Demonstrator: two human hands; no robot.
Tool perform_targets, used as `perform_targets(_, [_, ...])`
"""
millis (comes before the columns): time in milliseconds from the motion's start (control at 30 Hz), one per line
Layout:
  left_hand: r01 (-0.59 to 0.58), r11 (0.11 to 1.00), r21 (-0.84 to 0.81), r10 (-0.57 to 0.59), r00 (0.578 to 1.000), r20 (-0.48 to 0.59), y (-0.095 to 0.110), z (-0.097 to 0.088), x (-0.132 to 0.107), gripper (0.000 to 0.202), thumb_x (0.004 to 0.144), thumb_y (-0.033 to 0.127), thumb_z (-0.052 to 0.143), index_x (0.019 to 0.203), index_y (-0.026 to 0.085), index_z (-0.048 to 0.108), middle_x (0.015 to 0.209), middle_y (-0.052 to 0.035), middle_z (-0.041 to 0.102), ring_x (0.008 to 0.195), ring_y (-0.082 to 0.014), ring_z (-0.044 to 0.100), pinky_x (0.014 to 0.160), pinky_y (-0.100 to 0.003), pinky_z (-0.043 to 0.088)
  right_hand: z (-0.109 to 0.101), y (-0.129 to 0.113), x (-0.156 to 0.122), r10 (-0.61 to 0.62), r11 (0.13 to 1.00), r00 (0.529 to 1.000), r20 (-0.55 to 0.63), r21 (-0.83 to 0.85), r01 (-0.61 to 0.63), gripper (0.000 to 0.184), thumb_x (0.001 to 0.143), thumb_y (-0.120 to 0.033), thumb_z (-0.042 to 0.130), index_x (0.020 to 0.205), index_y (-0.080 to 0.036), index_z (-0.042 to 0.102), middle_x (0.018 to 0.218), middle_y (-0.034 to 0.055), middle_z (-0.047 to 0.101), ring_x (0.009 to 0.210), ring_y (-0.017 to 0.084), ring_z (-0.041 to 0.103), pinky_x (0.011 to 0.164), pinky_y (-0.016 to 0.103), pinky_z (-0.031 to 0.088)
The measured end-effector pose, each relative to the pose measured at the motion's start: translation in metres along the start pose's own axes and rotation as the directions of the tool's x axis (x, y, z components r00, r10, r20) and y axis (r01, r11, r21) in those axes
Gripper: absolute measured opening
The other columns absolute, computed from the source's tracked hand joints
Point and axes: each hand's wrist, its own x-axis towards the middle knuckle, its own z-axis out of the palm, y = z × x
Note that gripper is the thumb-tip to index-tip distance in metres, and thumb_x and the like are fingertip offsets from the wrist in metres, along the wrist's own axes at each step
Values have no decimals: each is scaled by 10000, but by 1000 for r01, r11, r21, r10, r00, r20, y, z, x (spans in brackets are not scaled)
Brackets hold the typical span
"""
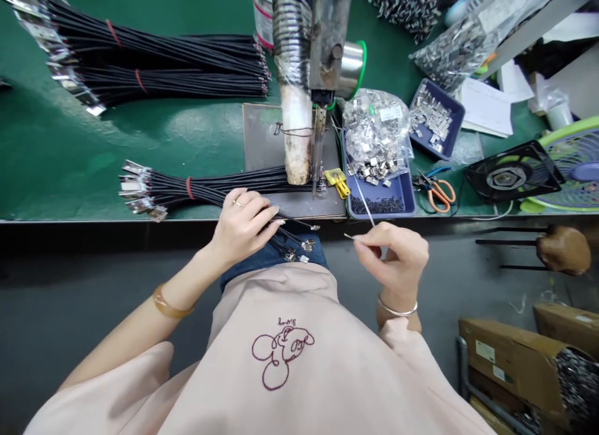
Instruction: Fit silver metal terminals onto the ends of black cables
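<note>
Green tabletop [196, 129] spans the background, and at its near edge the left hand [246, 226] closes over black cables [290, 236], seemingly so their metal connectors [307, 244] jut free past it, while the right hand [395, 254] pinches solder wire [364, 201] near its tip, apparently for fine control.

**Pale pink top [299, 416] over blue denim [319, 251]**

The top's loose sleeves [145, 376] are the same pink. A dark red line drawing [283, 358] of a round-eared cartoon head marks its front, beside small lettering [287, 321]. The left hand [246, 226] wears a thin ring [238, 203] and, at the wrist, an amber bangle [169, 306]; the right hand [397, 254], a slim silver bangle [397, 312].
</note>
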Motion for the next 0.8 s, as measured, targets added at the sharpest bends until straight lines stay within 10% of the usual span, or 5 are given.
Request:
perform_targets(200, [71, 997, -5, -71, 988, -136, 1, 12, -11, 141, 887, 353, 640, 885, 227, 704, 843, -44, 718, 913, -239, 698, 1093, -580, 427, -15, 68, 26, 255, 854, 966, -37, -460, -243, 96, 881, -201, 602, 799, -220, 648, 854, 40, 738, 801, 190, 675, 723, 315, 505])
perform_targets(333, [-7, 1000, 6, 6, 997, 78, -13, -9, -24, 472, 819, 490, 743, 1222, 248, 690, 1178, -114, 732, 1236, -355, 640, 1174, -675, 319, -5, 111, 39, 294, 830, 955, -18, -491, -265, 72, 832, -175, 597, 777, -222, 600, 951, 70, 750, 917, 231, 675, 780, 343, 500])
perform_targets(433, [-121, 986, 111, 92, 967, 236, -23, -15, -35, 498, 903, 312, 681, 1392, 283, 593, 1420, -145, 625, 1398, -361, 528, 1175, -658, 336, 3, 114, 45, 266, 773, 963, 46, -607, -185, 87, 836, -172, 571, 771, -228, 584, 892, 75, 719, 903, 250, 649, 740, 348, 451])
perform_targets(533, [-146, 965, 217, 115, 982, 147, -28, -6, -39, 471, 923, 103, 557, 1341, 305, 633, 1327, -113, 680, 1343, -295, 582, 1163, -617, 378, 6, 109, 49, 255, 726, 964, 79, -674, -137, 86, 835, -168, 557, 777, -229, 568, 836, 79, 688, 827, 248, 623, 685, 347, 401])
perform_targets(800, [-82, 996, 23, 77, 980, 186, -32, -14, -21, 224, 860, 252, 605, 1013, 281, 767, 927, -61, 698, 978, -247, 663, 1105, -656, 381, 4, 112, 39, 218, 836, 972, -81, -498, -229, 83, 838, -190, 554, 773, -238, 537, 792, 37, 651, 731, 193, 601, 699, 331, 494])
